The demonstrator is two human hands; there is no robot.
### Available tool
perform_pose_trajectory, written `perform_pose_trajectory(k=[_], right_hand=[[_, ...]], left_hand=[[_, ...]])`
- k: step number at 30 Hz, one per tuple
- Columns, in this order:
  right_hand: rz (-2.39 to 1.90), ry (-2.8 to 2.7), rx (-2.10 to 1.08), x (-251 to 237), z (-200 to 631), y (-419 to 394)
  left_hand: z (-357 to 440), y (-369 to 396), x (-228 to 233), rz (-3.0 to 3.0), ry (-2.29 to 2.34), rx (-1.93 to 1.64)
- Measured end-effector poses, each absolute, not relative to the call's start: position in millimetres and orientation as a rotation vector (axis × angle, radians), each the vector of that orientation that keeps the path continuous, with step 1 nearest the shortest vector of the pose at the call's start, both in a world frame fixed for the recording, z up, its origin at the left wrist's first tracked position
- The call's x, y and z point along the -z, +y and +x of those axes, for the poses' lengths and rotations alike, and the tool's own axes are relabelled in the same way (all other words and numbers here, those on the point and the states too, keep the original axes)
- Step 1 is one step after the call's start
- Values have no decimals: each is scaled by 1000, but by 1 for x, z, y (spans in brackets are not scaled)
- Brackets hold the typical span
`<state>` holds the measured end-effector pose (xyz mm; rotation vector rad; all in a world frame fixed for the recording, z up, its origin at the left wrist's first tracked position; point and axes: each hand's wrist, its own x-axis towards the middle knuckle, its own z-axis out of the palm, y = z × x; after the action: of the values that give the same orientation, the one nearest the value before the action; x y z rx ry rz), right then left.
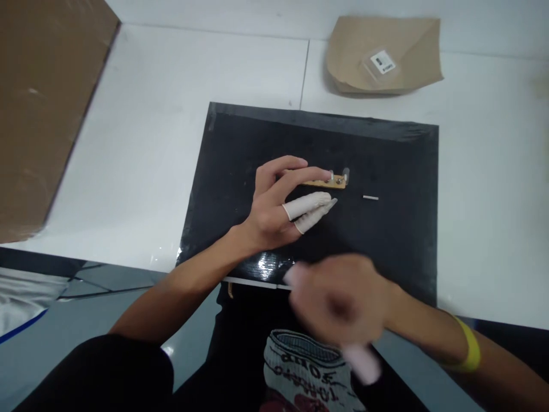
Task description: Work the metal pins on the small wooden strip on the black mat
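My left hand (278, 206) lies over the black mat, white finger cots on its thumb and index finger. Those two fingertips are pinched on a small thin clear piece (333, 202). Another finger of the same hand touches a narrow yellow strip (330, 183) with dark round spots. At the strip's right end stands a clear rounded tab (346, 174). A short thin pale rod (371, 198) lies to the right of the strip. My right hand (338, 297) is over the mat's near edge, smeared by motion; pale coverings show on two of its digits, and its grip is unreadable.
The black mat (403, 229) lies on a white table (154, 109). Behind it at right sits a brown paper tray (412, 51) with a labelled clear case (381, 63). A large brown box (43, 114) borders the left. A printed pouch (306, 360) is near my lap.
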<state>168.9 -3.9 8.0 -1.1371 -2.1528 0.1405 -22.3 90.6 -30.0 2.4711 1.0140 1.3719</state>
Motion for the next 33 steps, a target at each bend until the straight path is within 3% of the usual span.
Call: perform_pose_trajectory(k=[11, 16, 24, 33], right_hand=[[-726, -2146, -240, -2, 147, 5], [-1009, -2043, -219, 15, 165, 6], [-933, -2020, -342, 21, 164, 4], [-931, -1960, -441, 24, 166, 4]], left_hand=[[-39, 106, 18, 2322, 1097, -1281], [-52, 119, 21, 2283, 1357, -1153], [-49, 122, 31, 2249, 1415, -870], [-50, 125, 33, 2228, 1458, -829]])
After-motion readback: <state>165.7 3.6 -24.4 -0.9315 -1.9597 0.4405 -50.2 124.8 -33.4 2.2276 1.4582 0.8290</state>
